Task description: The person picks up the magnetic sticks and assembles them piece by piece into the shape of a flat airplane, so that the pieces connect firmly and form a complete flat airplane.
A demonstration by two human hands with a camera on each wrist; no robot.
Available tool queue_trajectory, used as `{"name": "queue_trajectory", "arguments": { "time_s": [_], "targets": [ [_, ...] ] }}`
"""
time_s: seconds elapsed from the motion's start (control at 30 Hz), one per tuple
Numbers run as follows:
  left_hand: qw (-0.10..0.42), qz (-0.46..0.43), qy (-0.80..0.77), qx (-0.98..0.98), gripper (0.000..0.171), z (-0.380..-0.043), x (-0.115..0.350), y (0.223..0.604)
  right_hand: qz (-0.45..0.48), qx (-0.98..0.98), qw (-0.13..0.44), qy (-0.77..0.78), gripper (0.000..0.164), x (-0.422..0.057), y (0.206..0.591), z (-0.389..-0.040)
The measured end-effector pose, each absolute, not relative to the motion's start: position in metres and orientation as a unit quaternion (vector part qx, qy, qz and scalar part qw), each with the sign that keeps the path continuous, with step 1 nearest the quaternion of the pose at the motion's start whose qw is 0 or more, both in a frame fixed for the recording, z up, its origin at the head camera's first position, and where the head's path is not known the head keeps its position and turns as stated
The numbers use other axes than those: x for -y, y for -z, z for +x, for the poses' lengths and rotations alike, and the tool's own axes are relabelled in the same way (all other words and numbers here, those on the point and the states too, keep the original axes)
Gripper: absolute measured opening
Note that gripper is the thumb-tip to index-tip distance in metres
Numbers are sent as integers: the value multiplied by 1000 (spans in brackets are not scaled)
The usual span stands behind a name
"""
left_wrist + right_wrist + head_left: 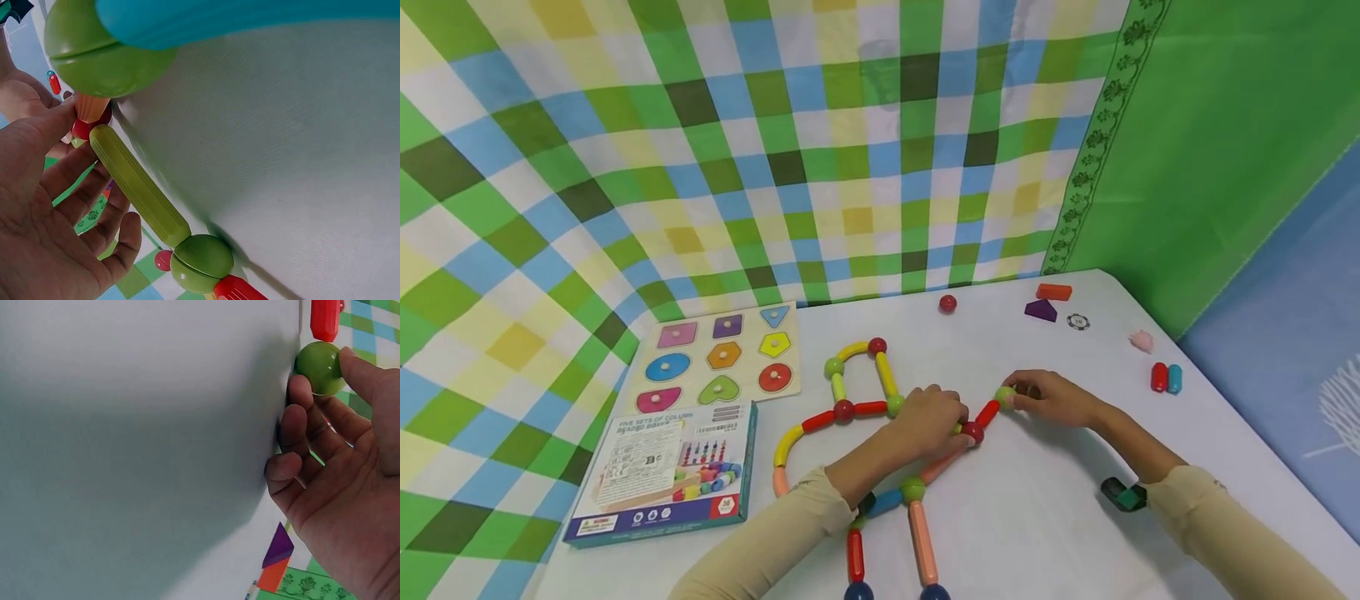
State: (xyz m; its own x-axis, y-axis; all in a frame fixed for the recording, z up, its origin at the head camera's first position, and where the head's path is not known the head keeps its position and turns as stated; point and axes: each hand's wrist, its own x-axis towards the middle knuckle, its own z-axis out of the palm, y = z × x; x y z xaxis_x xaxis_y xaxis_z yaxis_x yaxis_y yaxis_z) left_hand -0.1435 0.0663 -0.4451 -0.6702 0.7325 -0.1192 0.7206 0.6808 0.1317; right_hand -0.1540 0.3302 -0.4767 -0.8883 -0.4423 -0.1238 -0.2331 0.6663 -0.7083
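On the white tabletop lies a figure of coloured sticks and balls. My left hand reaches over it and pinches a red ball between thumb and fingers. A yellow-green stick and a salmon stick meet at that ball. From its other side a short red stick runs to a light green ball. My right hand pinches this green ball, thumb on top and fingertips against its side in the right wrist view. Part of the figure is hidden under my left forearm.
A puzzle board with knobbed shapes and a boxed toy lie at the left. A loose red ball sits near the back. Towards the right are an orange block, a purple piece and red and blue capsules.
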Motion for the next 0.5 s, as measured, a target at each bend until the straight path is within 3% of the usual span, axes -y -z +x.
{"name": "queue_trajectory", "arguments": {
  "time_s": [0.5],
  "targets": [
    [105,392,-48,-913,35,-142,-65,443,-163,-901,156,371,25,-327,477,-151]
  ]
}}
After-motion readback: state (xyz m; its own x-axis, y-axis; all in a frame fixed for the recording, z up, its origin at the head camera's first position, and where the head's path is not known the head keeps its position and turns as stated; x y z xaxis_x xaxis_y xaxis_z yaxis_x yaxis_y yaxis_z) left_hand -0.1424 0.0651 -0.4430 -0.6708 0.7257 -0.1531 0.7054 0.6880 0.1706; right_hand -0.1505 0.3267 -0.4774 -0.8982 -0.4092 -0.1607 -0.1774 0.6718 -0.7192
